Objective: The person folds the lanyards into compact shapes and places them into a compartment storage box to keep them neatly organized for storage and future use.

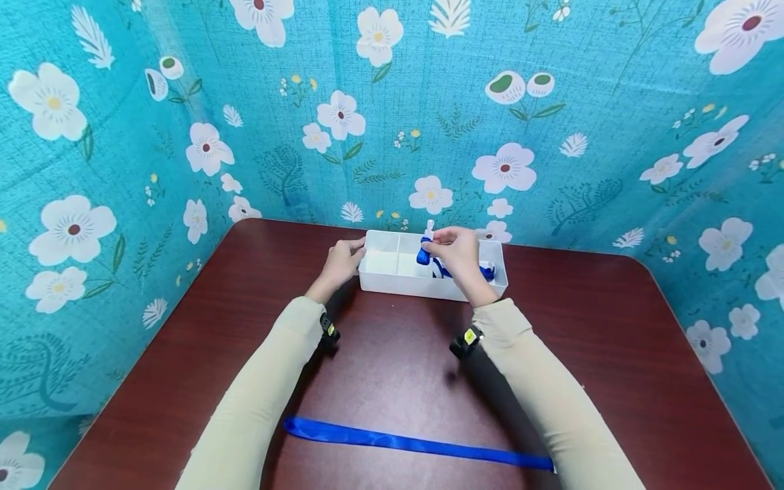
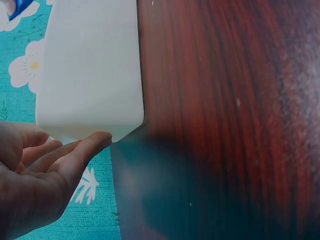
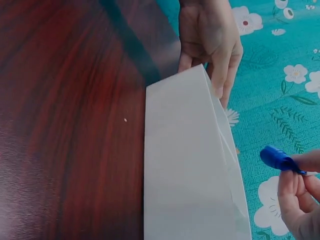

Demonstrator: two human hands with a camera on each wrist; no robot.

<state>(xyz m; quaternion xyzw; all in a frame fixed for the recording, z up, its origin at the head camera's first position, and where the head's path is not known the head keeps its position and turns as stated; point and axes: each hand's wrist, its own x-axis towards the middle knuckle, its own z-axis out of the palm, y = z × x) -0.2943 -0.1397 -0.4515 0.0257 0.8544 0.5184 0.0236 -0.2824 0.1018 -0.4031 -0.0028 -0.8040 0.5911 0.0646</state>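
Note:
My right hand (image 1: 456, 250) pinches a bundled blue lanyard (image 1: 424, 253) with a pale clip-like end sticking up, held over the white divided box (image 1: 422, 288). In the right wrist view the shiny blue lanyard (image 3: 275, 157) pokes out from between thumb and fingers. More blue and white straps (image 1: 488, 272) lie in the box's right compartment, partly hidden by that hand. At the box's left end is my left hand (image 1: 340, 264); its nearly straight fingers (image 2: 95, 142) touch the end wall. Across the near table lies a flat blue strap (image 1: 398, 441), its right end beneath my right forearm.
The dark red-brown table (image 1: 392, 361) ends at a blue floral curtain (image 1: 404, 136) behind and beside it. A divider (image 1: 397, 255) splits the box, and the left compartment (image 1: 381, 260) shows a bare bottom. Both wrists carry small black cameras (image 1: 467, 340).

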